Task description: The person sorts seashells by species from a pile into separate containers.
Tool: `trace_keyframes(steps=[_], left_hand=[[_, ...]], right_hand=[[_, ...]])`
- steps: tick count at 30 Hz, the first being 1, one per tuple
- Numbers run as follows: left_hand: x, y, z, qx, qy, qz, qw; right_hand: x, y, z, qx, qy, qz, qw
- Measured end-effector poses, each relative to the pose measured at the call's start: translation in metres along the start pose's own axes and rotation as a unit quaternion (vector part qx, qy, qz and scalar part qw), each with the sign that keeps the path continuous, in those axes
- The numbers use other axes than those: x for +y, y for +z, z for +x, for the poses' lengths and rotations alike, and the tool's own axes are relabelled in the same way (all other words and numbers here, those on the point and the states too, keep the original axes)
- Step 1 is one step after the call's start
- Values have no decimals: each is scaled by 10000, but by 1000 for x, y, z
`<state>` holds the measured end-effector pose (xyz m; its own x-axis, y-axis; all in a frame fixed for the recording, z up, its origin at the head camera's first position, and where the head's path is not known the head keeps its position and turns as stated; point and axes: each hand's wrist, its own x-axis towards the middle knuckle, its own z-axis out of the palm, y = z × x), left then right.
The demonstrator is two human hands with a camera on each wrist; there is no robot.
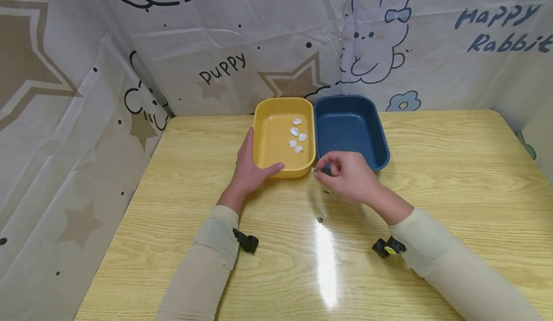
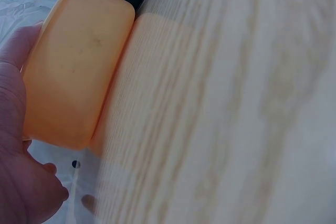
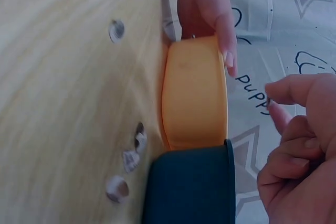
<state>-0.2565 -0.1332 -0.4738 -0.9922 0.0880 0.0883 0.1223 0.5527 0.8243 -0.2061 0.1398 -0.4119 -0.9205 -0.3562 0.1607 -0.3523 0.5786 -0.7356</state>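
My left hand grips the near left corner of a yellow plastic bin, thumb over the near rim and fingers along the left outer wall. Several white seashells lie inside, toward its right side. Between thumb and index finger my right hand pinches a small seashell, just outside the bin's near right corner. In the right wrist view the held shell is mostly hidden by the fingertips. Below that hand, several brown-and-white shells lie on the table, with one shell apart, nearer me.
A dark blue bin stands against the yellow bin's right side, its visible floor bare. Both sit on a wood-grain table near its back edge. Behind them hangs a printed cloth. A strip of light reflects on the tabletop.
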Motion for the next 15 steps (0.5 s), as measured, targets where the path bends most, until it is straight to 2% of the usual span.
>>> trace_keyframes(steps=[7,15], left_hand=[[-1,0,-1,10,18,-13,10000],[-1,-1,0,-14,-19,-69,10000]], right_hand=[[1,-6,20,566,134,-149,9982],[11,-15,46,1002,386,-218,9940]])
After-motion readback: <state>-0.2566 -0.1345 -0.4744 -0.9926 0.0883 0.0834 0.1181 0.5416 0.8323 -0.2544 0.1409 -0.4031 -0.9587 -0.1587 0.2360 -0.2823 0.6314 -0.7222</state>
